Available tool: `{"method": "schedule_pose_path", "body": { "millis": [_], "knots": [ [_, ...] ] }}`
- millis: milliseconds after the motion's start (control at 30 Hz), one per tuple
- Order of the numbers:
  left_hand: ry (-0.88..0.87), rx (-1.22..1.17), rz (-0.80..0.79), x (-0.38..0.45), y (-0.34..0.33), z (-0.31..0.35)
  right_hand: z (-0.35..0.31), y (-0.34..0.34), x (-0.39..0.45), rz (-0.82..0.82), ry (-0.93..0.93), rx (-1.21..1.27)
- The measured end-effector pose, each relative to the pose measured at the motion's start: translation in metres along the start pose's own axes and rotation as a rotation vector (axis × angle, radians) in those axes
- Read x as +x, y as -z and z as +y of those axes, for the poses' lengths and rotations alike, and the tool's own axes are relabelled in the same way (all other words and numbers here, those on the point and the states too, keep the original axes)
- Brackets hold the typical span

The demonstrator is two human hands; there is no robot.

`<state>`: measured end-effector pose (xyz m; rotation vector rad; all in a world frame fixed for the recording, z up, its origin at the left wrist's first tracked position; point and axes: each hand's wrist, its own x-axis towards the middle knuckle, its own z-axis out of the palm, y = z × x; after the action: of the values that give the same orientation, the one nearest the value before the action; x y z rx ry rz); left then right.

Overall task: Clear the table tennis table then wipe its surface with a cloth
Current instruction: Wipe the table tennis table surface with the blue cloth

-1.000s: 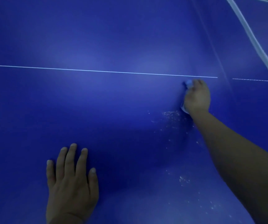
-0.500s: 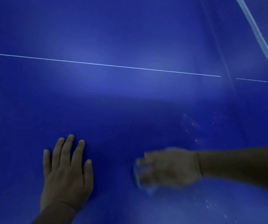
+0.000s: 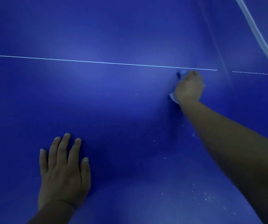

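The blue table bears a thin white line and, lower right, what look like pale specks.

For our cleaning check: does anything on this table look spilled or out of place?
Yes. Pale specks lie scattered on the blue table near the right forearm, unwiped, while the right hand presses the cloth farther away.

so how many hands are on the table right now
2. The left hand lies flat near the bottom left of the table tennis table. The right hand presses a cloth just below the white line.
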<state>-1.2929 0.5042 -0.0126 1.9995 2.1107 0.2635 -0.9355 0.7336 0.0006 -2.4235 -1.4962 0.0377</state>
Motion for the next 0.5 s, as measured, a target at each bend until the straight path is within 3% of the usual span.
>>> {"method": "schedule_pose_path", "body": {
  "millis": [100,267,367,500],
  "knots": [
    [0.003,-0.012,-0.01,0.0,0.001,0.0,0.06,0.022,-0.03,0.03,-0.23,-0.033],
    [0.009,-0.009,-0.016,0.0,0.0,-0.001,0.094,0.025,-0.077,0.129,-0.321,0.095],
    [0.007,-0.006,-0.017,0.0,0.001,0.001,0.063,0.021,-0.049,0.07,-0.027,0.133],
    [-0.007,0.01,-0.004,-0.002,0.001,0.0,-0.024,0.002,-0.02,-0.217,0.458,0.213]
  ]
}}
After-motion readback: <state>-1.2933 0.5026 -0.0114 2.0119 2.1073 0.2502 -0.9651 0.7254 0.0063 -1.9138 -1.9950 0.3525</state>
